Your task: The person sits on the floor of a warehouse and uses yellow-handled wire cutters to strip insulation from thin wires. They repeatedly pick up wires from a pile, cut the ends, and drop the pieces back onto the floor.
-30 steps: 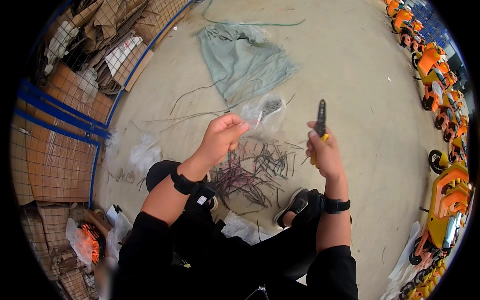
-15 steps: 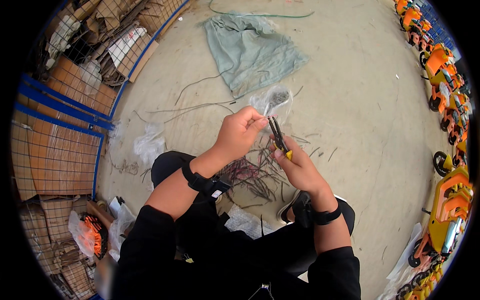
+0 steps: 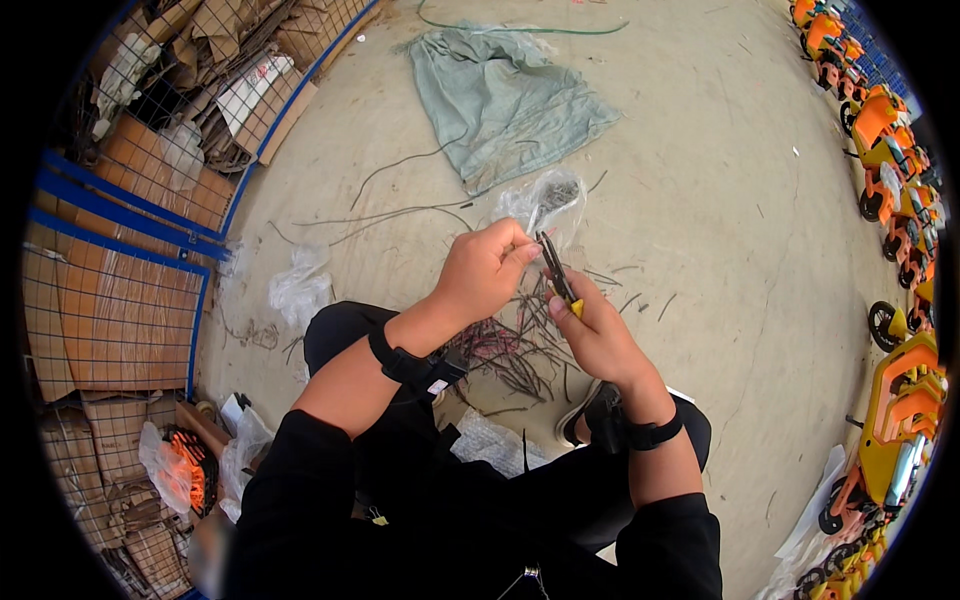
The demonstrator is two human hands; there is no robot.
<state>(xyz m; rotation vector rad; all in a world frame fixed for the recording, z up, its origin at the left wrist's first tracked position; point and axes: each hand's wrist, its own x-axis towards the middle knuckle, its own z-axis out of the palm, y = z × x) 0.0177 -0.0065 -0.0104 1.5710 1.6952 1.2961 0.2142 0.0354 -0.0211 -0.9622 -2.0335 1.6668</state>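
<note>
Swung inward since a second ago, the right hand (image 3: pixel 597 335) is gripping yellow-handled pliers (image 3: pixel 555 267) over the floor (image 3: pixel 740 250), inside its left edge, while the left hand (image 3: pixel 485 268) is pinching, contents unclear, fingertips (image 3: pixel 530 251) best staying clear of the jaws.

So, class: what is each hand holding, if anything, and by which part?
The right hand grips the pliers by their yellow handles; what the left hand pinches, if anything, is too small to tell.
</note>
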